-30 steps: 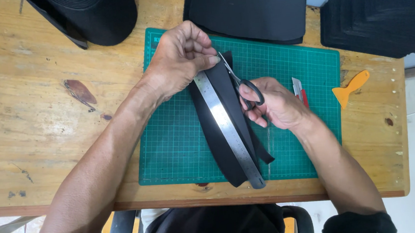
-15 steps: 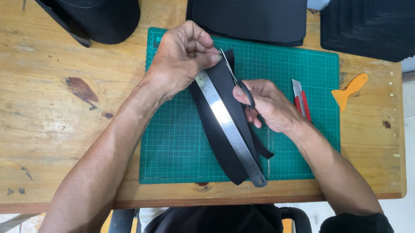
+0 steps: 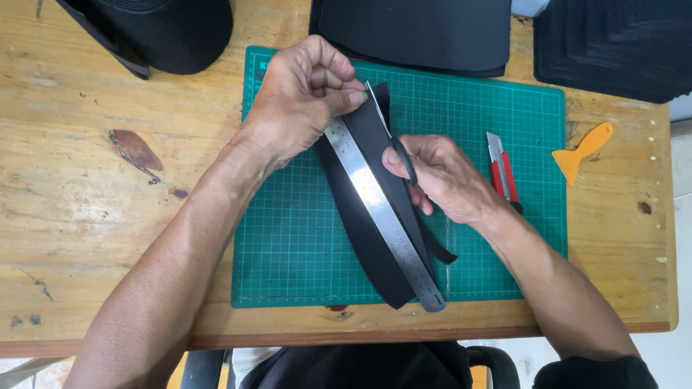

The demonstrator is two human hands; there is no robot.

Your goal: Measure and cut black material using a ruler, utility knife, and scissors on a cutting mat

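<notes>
Left hand (image 3: 301, 99) pinching down the far end of long black fabric strip (image 3: 372, 217) under flat steel ruler (image 3: 380, 212), right hand (image 3: 439, 179) closed on black-handled scissors (image 3: 391, 133) beside it, blades pointing away along the strip's length.

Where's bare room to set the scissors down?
Wooden table left of the green cutting mat is bare. Mat's right side is crowded: red utility knife, orange scraper. Middle holds black strip, steel ruler, both hands.
</notes>
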